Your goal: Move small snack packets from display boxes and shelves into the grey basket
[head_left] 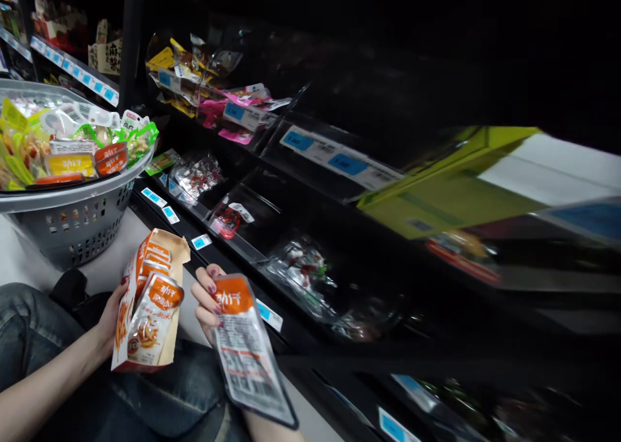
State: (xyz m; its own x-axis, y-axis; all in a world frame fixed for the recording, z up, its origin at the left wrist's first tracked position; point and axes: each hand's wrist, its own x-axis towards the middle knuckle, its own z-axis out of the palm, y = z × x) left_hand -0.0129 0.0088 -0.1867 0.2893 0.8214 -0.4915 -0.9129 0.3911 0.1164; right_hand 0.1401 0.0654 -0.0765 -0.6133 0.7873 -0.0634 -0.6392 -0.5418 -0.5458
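My left hand (112, 316) is closed round the left side of an open cardboard display box (127, 322), held tilted above my lap. Several white-and-orange snack packets (154, 312) stand inside it. To the right of the box, my right hand (207, 303) grips a single snack packet (252, 354) by its upper left edge. That packet has an orange top and a clear back printed with text and a barcode. The fingers of my right hand are partly hidden behind it.
A grey plastic basket (92, 219) full of packaged snacks stands at the left. Black shelves with clear bins and price labels (339, 157) run along the right. Pink snack bags (237, 109) lie in one bin. A yellow-green box (436, 196) juts out at the right, blurred.
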